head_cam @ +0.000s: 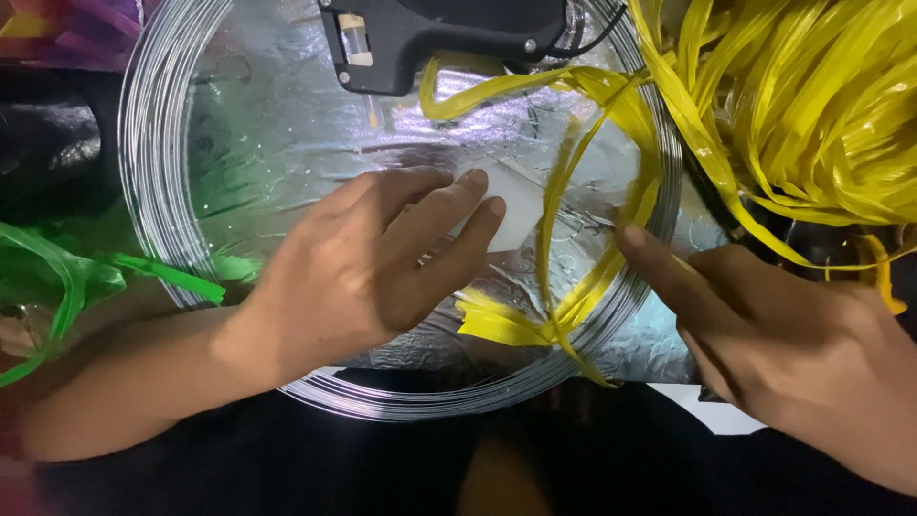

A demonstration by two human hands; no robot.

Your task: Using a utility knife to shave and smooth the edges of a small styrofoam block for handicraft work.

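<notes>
My left hand (377, 258) lies flat over a small white card (516, 205), fingers pressing its left edge onto a silvery foil sheet (287, 115). My right hand (764, 325) pinches a yellow plastic strip (583, 162) against the right side of a coil of silver wire (153, 162) that rings the foil. The strip loops up and back down inside the ring to a folded yellow end near my left fingers.
A black glue gun (449, 38) lies at the top across the coil. A big bundle of yellow strips (812, 105) fills the upper right. Green strips (86, 277) trail at the left. A white paper edge (712, 411) shows under my right hand.
</notes>
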